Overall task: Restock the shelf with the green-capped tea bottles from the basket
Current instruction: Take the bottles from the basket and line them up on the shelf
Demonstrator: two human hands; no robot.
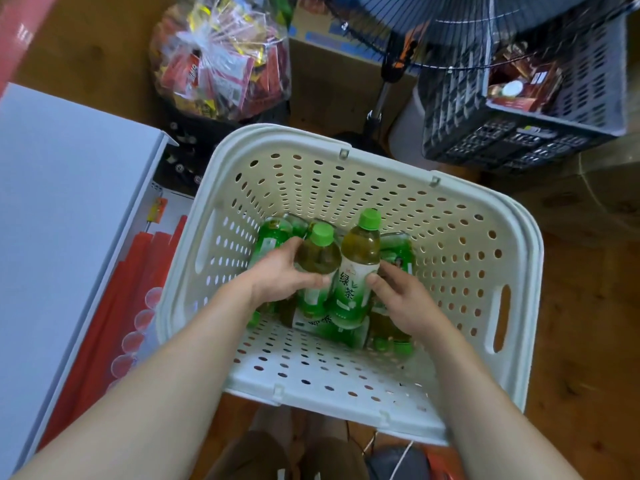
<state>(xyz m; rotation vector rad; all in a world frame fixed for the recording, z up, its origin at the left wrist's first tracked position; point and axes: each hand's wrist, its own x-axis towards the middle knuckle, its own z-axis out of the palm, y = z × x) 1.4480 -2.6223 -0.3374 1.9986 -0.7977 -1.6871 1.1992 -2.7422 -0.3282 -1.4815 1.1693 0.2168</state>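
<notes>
Grips: our left hand (280, 271) and right hand (401, 299) each clasp a tea bottle (358, 265).
Basket (346, 140): several bottles apparently remain; shelving lies ahead.

I see a clear bag of snack packets (221, 60) on the floor (588, 306), a fan (450, 32), and a dark crate (540, 109) holding what may be boxed goods.
</notes>
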